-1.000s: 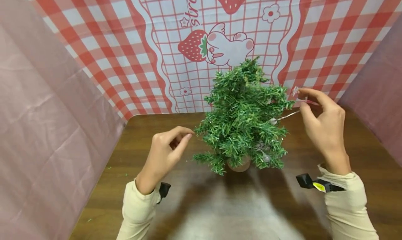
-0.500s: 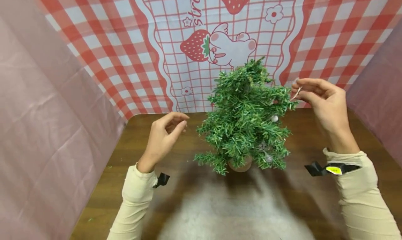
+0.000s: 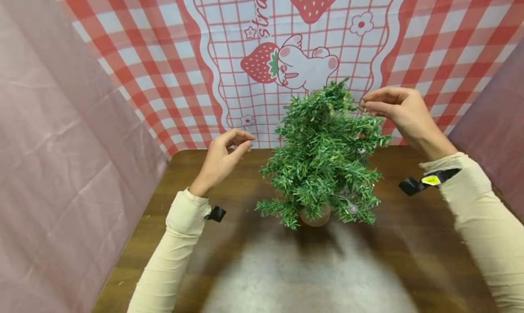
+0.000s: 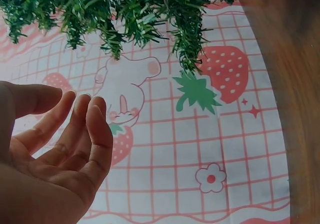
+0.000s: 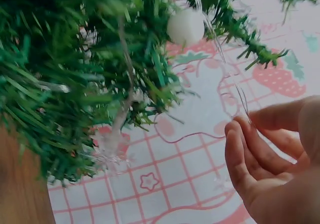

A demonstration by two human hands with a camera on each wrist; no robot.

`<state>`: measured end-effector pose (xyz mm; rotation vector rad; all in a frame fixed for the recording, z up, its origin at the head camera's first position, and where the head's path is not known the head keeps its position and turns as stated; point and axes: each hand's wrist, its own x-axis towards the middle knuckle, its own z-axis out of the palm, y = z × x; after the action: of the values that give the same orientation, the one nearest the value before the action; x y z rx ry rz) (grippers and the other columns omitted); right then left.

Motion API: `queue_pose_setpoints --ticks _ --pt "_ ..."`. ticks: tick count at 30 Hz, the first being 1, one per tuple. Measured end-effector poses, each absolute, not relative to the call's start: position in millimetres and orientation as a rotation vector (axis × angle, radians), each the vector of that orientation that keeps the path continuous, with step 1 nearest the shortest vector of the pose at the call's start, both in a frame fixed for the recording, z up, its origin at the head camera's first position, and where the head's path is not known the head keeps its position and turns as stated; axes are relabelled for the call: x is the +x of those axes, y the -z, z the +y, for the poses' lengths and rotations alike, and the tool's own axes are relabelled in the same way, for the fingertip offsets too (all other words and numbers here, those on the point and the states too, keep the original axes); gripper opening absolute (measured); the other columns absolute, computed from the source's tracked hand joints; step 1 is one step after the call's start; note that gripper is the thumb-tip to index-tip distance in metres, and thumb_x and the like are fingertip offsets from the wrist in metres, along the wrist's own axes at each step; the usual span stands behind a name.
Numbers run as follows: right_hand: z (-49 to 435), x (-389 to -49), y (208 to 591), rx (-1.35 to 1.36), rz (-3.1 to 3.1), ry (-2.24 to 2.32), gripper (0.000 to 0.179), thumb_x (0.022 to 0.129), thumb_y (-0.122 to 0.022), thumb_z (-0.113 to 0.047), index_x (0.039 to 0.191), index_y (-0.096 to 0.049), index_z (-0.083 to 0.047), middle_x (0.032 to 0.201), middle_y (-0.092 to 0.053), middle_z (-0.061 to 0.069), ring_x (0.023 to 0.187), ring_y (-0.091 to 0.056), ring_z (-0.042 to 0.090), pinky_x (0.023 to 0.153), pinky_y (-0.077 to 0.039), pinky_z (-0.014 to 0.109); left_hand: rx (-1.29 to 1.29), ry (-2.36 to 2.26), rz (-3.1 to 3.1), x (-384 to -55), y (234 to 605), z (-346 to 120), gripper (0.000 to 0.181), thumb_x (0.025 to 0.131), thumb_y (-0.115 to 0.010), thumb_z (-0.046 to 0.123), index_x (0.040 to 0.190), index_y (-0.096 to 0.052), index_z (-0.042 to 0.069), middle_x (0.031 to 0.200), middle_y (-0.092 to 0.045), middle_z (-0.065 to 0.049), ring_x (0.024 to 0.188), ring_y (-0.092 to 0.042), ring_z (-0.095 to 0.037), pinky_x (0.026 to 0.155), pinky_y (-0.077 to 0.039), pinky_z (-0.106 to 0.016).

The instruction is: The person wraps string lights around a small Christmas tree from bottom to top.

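A small green artificial Christmas tree [image 3: 323, 158] stands on a round wooden base [image 3: 315, 217]. Behind its upper right branches, my right hand [image 3: 403, 115] pinches a thin clear light-string wire [image 5: 243, 99] between thumb and fingertips. That wire runs up past a white ball [image 5: 186, 27] among the branches in the right wrist view. A clear snowflake-shaped piece [image 5: 111, 148] hangs from another stretch of wire there. To the left of the tree, my left hand [image 3: 221, 160] hovers with loosely bent fingers, holding nothing. A clear bulb [image 3: 352, 208] shows low on the tree's right side.
The tree is on a brown wooden table [image 3: 229, 231]. A red-and-white checked cloth [image 3: 151, 67] with strawberry prints hangs behind. Pink fabric [image 3: 69, 167] walls in the left side, and a similar drape [image 3: 491, 122] the right.
My right hand has moved up and left, from beside the tree to behind its upper right branches, taking the wire along. The left hand has risen slightly, away from the lower branches.
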<state>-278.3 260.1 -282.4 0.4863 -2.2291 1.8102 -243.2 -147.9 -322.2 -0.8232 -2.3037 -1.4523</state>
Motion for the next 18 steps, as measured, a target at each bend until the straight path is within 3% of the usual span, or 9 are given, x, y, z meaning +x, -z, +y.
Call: queue_pose_setpoints --ticks 5,7,10,13,16,18 --pt "255 -302 277 0.494 -2.399 -1.813 0.032 0.095 -0.069 -0.015 0.124 -0.065 -0.002 0.116 -0.066 0.004 0.096 -0.065 0.012 0.079 -0.056 0.020 -0.841 1.465 -2.337 -260 323 -146 0.019 0.100 -0.061 0.012 0.114 -0.067 0.001 0.103 -0.069 -0.013 0.084 -0.064 -0.023 0.068 -0.055 -0.033" --pt "253 -311 277 0.480 -2.475 -1.830 0.037 0.098 -0.064 -0.017 0.131 -0.059 -0.002 0.127 -0.060 0.006 0.098 -0.065 0.009 0.084 -0.055 0.021 -0.857 1.467 -2.344 -264 321 -143 0.019 0.100 -0.061 0.013 0.114 -0.067 0.003 0.104 -0.069 -0.011 0.086 -0.064 -0.021 0.070 -0.054 -0.032" --pt "251 -324 278 0.445 -2.603 -1.841 0.048 0.103 -0.053 -0.017 0.148 -0.042 -0.001 0.151 -0.039 0.016 0.096 -0.065 -0.001 0.090 -0.053 0.021 -0.890 1.484 -2.348 -270 317 -135 0.019 0.100 -0.059 0.012 0.116 -0.066 0.003 0.110 -0.068 -0.010 0.092 -0.064 -0.021 0.072 -0.053 -0.031" --pt "249 -336 279 0.455 -2.713 -1.770 0.054 0.105 -0.040 -0.012 0.154 -0.025 0.004 0.163 -0.014 0.020 0.093 -0.064 -0.007 0.088 -0.052 0.017 -0.936 1.523 -2.338 -276 314 -127 0.021 0.101 -0.058 0.011 0.119 -0.064 0.002 0.116 -0.066 -0.011 0.101 -0.064 -0.024 0.079 -0.055 -0.033" --pt "245 -345 276 0.493 -2.763 -1.714 0.056 0.102 -0.030 -0.002 0.154 -0.012 0.007 0.163 -0.001 0.023 0.130 -0.050 0.008 0.083 -0.051 0.012 -0.961 1.574 -2.325 -283 309 -122 0.023 0.102 -0.055 0.012 0.122 -0.062 0.001 0.122 -0.064 -0.012 0.107 -0.063 -0.024 0.087 -0.054 -0.039" --pt "239 -350 271 0.502 -2.787 -1.700 0.060 0.098 -0.024 0.001 0.155 -0.005 0.006 0.164 0.004 0.022 0.147 -0.023 0.022 0.081 -0.050 0.010 -0.957 1.607 -2.318 -287 304 -121 0.025 0.104 -0.053 0.014 0.125 -0.060 0.001 0.126 -0.062 -0.012 0.110 -0.061 -0.021 0.091 -0.053 -0.041"
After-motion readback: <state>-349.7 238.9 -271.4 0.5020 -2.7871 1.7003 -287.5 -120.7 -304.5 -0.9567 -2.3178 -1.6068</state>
